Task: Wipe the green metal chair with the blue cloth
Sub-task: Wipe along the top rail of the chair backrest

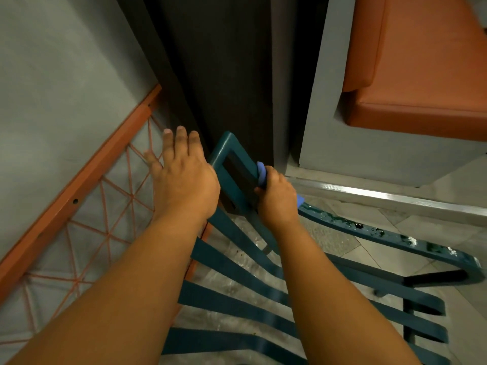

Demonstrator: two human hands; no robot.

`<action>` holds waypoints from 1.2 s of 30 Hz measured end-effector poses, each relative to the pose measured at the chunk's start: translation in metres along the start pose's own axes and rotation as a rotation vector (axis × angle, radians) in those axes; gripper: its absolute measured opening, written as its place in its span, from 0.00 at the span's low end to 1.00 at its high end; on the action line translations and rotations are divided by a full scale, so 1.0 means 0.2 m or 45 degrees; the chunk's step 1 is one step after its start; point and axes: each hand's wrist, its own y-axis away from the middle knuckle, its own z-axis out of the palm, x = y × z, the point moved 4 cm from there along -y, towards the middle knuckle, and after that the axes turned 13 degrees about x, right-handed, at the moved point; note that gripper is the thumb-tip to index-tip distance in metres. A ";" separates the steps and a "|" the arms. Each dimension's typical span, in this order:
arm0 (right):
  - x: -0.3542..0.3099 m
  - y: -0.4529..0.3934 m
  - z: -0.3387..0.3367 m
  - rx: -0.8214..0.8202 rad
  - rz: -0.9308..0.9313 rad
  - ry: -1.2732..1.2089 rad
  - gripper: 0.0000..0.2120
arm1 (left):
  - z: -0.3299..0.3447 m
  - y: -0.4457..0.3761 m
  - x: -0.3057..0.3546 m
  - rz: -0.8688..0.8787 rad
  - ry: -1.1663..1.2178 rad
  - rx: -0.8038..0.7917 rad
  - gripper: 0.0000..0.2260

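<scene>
Chair: I see the green metal chair with flat slats (237, 272) low in my view, its slatted seat running toward bottom right and one corner of the frame poking up at centre.
Armrest: the long curved green armrest (382, 233) on the right carries droplets and white specks, so I judge that stretch not yet wiped.
Progress: I reckon the job is under way; the slats look dry and dull, but I cannot tell which have been cleaned.
Neighbour: an orange metal frame with thin wire lattice (79, 180) stands just beside the chair on the left.
Left hand: my left hand (181, 177) lies flat with straight fingers, palm down, over the edge where the orange frame meets the chair corner; it holds nothing.
Right hand: my right hand (276, 198) is curled around the chair's upper rail, gripping the cloth against it.
Cloth: the small blue cloth (261, 175) is bunched under those fingers, a fold showing above the knuckles and a scrap below the wrist.
</scene>
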 end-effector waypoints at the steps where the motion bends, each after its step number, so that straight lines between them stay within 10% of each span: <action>1: -0.01 -0.03 0.00 -0.064 0.085 -0.042 0.19 | 0.00 0.00 0.00 0.009 -0.035 0.003 0.28; 6: -0.25 0.03 -0.01 -0.001 -0.004 -0.618 0.28 | -0.01 0.00 0.03 0.114 -0.084 0.030 0.29; 12: -0.08 0.07 -0.03 -0.015 0.030 -0.380 0.33 | -0.05 0.01 0.05 0.161 0.025 0.071 0.27; 17: -0.21 0.06 -0.03 -0.069 -0.025 -0.629 0.38 | -0.05 0.05 0.20 0.613 -0.331 0.017 0.30; 24: 0.12 0.05 0.03 -0.102 0.202 0.041 0.35 | 0.17 0.07 0.36 0.786 -0.662 -0.371 0.33; 31: 0.29 0.27 0.01 -0.021 -0.215 -0.001 0.44 | 0.24 0.08 0.36 0.757 -0.715 -0.300 0.35; 36: 0.45 0.13 -0.04 -0.097 0.131 0.165 0.36 | 0.23 0.08 0.36 0.772 -0.701 -0.281 0.34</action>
